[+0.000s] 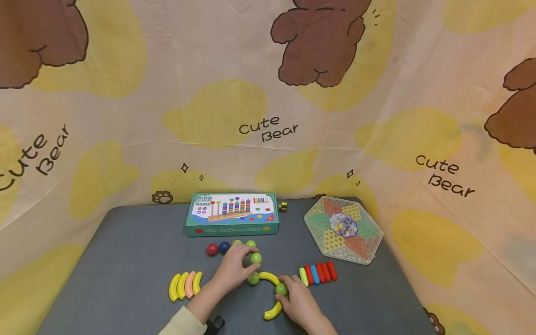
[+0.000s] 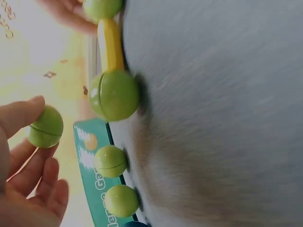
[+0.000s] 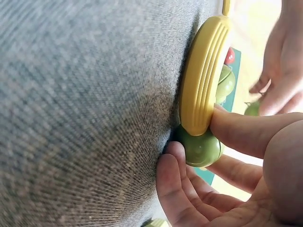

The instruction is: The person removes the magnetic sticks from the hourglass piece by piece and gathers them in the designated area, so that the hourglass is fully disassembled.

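My left hand [image 1: 235,266] pinches a green ball [image 2: 46,126] between thumb and fingers, raised off the table in the left wrist view. Just in front of it lies another green ball [image 1: 253,278], joined to a curved yellow rod [image 1: 269,277]. That rod's other end meets a green ball [image 1: 281,289], which my right hand [image 1: 299,300] holds with thumb and fingertips. From this ball a second curved yellow rod [image 1: 272,312] extends toward the near side; its ridged surface shows closely in the right wrist view. Two loose green balls [image 2: 110,161] sit beyond the left hand.
Red [image 1: 212,250] and blue [image 1: 224,247] balls lie left of the green ones. Yellow and pink curved rods [image 1: 182,285] lie at left, short coloured straight rods [image 1: 321,273] at right. Behind stand a ring game box [image 1: 232,215] and a hexagonal board [image 1: 343,230].
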A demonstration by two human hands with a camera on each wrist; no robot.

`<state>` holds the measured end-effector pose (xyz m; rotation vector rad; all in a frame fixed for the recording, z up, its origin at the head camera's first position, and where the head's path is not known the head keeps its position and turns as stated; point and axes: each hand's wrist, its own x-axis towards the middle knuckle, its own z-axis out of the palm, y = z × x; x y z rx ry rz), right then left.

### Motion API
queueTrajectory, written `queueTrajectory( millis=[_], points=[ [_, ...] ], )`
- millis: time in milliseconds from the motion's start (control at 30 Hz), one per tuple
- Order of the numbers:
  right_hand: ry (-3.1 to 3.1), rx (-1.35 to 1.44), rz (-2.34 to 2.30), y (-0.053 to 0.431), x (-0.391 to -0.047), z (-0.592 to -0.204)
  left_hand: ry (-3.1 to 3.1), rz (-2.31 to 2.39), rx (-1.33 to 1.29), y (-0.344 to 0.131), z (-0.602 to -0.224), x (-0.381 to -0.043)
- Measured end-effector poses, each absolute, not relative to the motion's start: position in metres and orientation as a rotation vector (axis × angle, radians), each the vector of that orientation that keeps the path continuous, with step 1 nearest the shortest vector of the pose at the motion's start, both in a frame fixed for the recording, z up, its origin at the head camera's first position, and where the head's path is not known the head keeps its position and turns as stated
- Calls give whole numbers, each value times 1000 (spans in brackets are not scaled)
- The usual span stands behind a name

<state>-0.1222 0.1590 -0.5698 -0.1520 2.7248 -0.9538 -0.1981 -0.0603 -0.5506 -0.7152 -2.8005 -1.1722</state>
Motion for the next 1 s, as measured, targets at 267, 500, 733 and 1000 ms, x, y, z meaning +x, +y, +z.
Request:
queueTrajectory(
  millis=[267, 500, 733, 1000],
  points=[
    [2713, -144, -952, 159, -124, -569, -2764, -1119, -676, -38, -558, -239],
    [2714, -152, -958, 160, -124, -571, -2815, -1020, -673, -26, -568, -258],
    [2728, -166, -965, 158, -121, -571, -2918, -879, -692, -24, -573, -262],
    [2746, -167, -975, 158, -119, -568, -2921, -773, -753, -24, -584, -263]
  ],
)
